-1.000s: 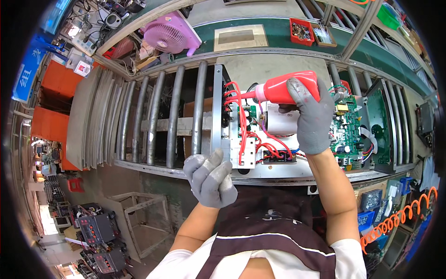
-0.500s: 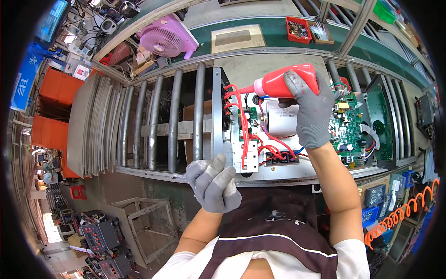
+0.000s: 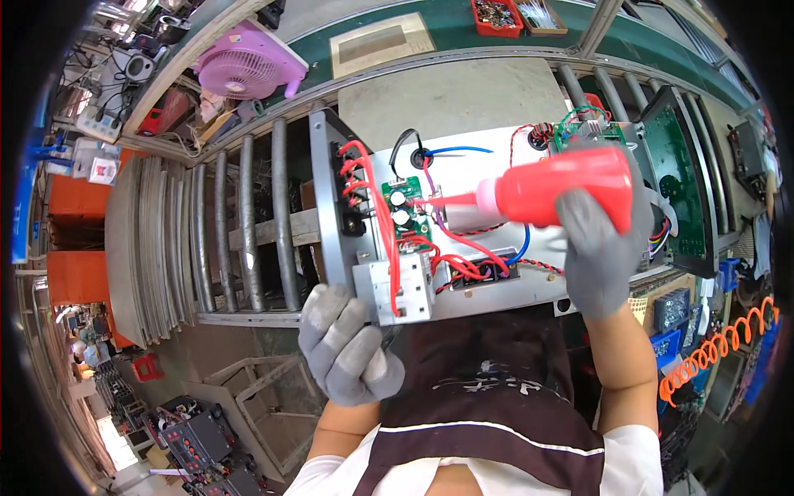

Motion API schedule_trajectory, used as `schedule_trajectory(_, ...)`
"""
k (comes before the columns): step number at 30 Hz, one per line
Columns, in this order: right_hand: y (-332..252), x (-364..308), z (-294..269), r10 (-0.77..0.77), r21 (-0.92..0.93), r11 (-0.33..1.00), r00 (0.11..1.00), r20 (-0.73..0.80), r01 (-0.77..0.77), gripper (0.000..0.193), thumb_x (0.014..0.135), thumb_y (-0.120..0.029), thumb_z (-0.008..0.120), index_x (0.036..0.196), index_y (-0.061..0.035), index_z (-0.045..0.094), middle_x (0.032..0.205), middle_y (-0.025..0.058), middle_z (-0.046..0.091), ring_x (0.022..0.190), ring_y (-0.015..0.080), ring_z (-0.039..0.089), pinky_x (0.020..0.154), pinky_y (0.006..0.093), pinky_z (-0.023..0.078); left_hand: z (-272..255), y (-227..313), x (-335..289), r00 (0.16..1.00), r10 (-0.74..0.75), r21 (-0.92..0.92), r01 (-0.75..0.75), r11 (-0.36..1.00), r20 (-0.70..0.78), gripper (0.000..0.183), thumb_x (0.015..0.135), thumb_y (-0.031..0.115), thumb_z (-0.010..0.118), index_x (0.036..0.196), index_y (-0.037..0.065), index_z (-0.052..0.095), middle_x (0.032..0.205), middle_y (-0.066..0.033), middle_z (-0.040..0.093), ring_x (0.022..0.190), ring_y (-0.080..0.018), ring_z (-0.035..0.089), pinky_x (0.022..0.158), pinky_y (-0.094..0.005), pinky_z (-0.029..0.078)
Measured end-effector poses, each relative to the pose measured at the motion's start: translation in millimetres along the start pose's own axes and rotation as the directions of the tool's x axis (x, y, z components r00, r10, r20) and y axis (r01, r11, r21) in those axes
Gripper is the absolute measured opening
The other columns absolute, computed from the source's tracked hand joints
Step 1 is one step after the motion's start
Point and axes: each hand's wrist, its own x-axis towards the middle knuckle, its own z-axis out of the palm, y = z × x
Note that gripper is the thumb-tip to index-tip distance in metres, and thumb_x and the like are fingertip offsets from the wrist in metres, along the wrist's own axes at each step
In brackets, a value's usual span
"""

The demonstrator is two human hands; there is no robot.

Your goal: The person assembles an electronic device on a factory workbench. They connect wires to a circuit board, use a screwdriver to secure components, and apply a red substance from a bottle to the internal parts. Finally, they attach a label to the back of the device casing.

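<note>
My right hand [image 3: 602,256], in a grey glove, is wrapped round a red squeeze bottle [image 3: 571,188] held on its side. Its nozzle points left, and the tip is over a small green circuit board [image 3: 401,202] with round capacitors. Beneath lies an open metal chassis [image 3: 529,291] with red wires [image 3: 385,223] looping from its grey side panel [image 3: 328,194] to a white terminal block [image 3: 397,291]. Close by the panel's near corner is my left hand [image 3: 346,347], also gloved, with curled fingers; whatever is inside them is hidden. The bottle hides part of the chassis's right side.
The chassis rests on a roller conveyor [image 3: 248,223]. Left of it stand stacked grey boards [image 3: 145,248] and orange bins [image 3: 74,281]. A pink fan [image 3: 248,66] and a red parts bin [image 3: 496,16] are beyond. An orange coiled hose [image 3: 719,351] hangs at right.
The bottle has come lower and nearer, with its nozzle now over the small circuit board. The chassis sits slightly turned, its near left corner closer to me. My view has shifted to the right.
</note>
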Motion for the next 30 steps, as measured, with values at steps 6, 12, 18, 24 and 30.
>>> schedule_trajectory(6,17,-13,2,-0.079,0.232,0.97,0.996,0.042,0.067,0.047,0.063,-0.016,0.08,0.097,-0.0003,0.052,0.085,0.0094,0.058,0.073,0.0185,0.059,0.067,0.0291,0.048,19,-4,-4,0.949,0.013,0.012,-0.01,1.0,-0.315,0.012,0.082,0.017,0.047,0.076,0.009,0.052,0.069,-0.0092,0.057,0.073,-0.028,0.058,0.069,-0.0455,0.049)
schedule_trajectory(12,16,1,9,-0.037,0.102,0.995,0.989,0.144,0.022,0.052,0.065,-0.032,0.076,0.097,0.0014,0.051,0.083,0.0107,0.058,0.074,0.0206,0.059,0.07,0.0317,0.047,29,0,-1,0.902,-0.04,-0.018,0.036,0.999,-0.43,0.004,0.073,0.016,0.057,0.07,0.015,0.055,0.061,-0.003,0.057,0.064,-0.0216,0.057,0.058,-0.0354,0.044)
schedule_trajectory(18,8,23,30,0.195,0.17,0.963,0.975,0.107,-0.211,0.045,0.066,-0.027,0.071,0.095,0.0027,0.054,0.087,0.0092,0.059,0.076,0.0179,0.057,0.074,0.0297,0.046,20,15,-18,0.957,-0.116,0.033,0.13,0.991,-0.267,0.01,0.088,0.032,0.046,0.085,0.024,0.052,0.077,0.0043,0.047,0.081,-0.0179,0.051,0.073,-0.0445,0.045)
schedule_trajectory(24,11,47,36,0.09,0.09,0.989,0.965,0.247,-0.115,0.046,0.063,-0.03,0.072,0.093,0.0018,0.056,0.086,0.0078,0.058,0.077,0.0175,0.056,0.074,0.0284,0.044,16,36,-33,0.921,-0.271,-0.02,0.276,0.961,-0.279,0.003,0.082,0.026,0.054,0.079,0.028,0.055,0.075,0.0088,0.048,0.077,-0.0123,0.051,0.069,-0.0406,0.043)
schedule_trajectory(30,0,35,29,0.087,0.052,0.993,0.947,0.308,-0.108,0.058,0.06,-0.045,0.078,0.089,0.0007,0.056,0.079,0.0078,0.059,0.07,0.0182,0.058,0.066,0.0301,0.046,13,35,-15,0.938,-0.31,-0.068,0.303,0.951,-0.155,0.008,0.072,0.022,0.061,0.074,0.029,0.057,0.067,0.0095,0.05,0.075,-0.0107,0.052,0.067,-0.0399,0.042)
